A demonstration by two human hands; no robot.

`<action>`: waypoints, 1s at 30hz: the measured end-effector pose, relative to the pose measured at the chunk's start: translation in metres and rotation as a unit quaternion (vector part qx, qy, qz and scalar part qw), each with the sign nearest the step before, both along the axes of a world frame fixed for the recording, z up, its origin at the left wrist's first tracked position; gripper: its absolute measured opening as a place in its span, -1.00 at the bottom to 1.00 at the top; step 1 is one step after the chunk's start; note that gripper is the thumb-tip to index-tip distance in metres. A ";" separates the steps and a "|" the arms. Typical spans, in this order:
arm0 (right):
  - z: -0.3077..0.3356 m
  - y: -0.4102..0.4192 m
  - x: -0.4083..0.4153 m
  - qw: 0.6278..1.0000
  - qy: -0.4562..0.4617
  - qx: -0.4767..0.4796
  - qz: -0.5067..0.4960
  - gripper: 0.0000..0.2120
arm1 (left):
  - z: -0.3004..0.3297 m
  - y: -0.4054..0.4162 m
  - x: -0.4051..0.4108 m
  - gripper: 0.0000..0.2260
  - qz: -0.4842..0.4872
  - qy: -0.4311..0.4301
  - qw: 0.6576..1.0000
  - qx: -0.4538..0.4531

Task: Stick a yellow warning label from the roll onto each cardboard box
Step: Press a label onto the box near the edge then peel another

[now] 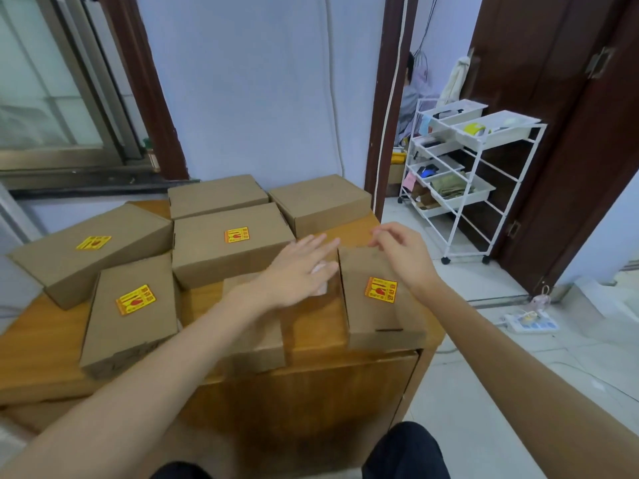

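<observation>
Several brown cardboard boxes sit on a wooden table (311, 344). Yellow warning labels show on the far-left box (93, 242), the near-left box (135, 299), the middle box (237, 234) and the near-right box (381, 289). Two boxes at the back, one (216, 195) left and one (320, 198) right, show no label. Another box (256, 344) lies partly under my left forearm. My left hand (297, 271) hovers flat, fingers spread, above a white scrap (320, 281). My right hand (401, 250) hangs over the near-right box's far edge, fingers loosely curled, empty. The label roll is not visible on the table.
A white wire rack on wheels (466, 178) with trays stands to the right by a dark wooden door (553, 133). A power strip (530, 321) lies on the tiled floor. A window (52, 98) is at the left, a wall behind the table.
</observation>
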State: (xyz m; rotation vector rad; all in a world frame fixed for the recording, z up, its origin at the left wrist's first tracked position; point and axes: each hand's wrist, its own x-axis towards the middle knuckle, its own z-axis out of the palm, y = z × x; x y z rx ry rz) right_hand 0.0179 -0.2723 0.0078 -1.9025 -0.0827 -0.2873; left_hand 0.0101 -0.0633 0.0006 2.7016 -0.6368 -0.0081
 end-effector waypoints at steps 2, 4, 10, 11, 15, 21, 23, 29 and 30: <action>-0.002 0.013 0.002 0.999 0.016 -0.033 0.015 -0.79 | 0.005 0.031 0.012 -0.55 0.057 -0.010 0.998 -0.006; -0.005 0.027 0.003 0.995 0.020 -0.087 0.039 -0.76 | 0.007 0.055 0.019 -0.61 0.101 -0.002 0.994 -0.027; -0.012 0.083 0.012 0.961 0.008 -0.253 0.110 -0.72 | -0.002 0.076 0.022 -0.66 0.151 -0.004 0.986 -0.072; -0.014 0.092 0.014 0.952 0.003 -0.287 0.107 -0.70 | -0.005 0.077 0.024 -0.67 0.154 -0.009 0.985 -0.080; -0.017 0.123 0.022 0.929 0.018 -0.361 0.084 -0.57 | -0.010 0.082 0.028 -0.67 0.157 -0.017 0.983 -0.096; -0.013 0.151 0.029 0.858 -0.004 -0.514 -0.009 -0.42 | -0.017 0.088 0.029 -0.70 0.174 -0.037 0.976 -0.127; -0.012 0.157 0.031 0.835 -0.003 -0.551 -0.015 -0.46 | -0.019 0.089 0.028 -0.71 0.181 -0.046 0.973 -0.136; -0.007 0.154 0.034 0.846 0.057 -0.529 0.037 -0.76 | -0.019 0.094 0.027 -0.71 0.183 -0.051 0.969 -0.156; -0.008 0.149 0.035 0.863 0.079 -0.496 0.053 -0.76 | -0.018 0.094 0.027 -0.71 0.182 -0.050 0.968 -0.165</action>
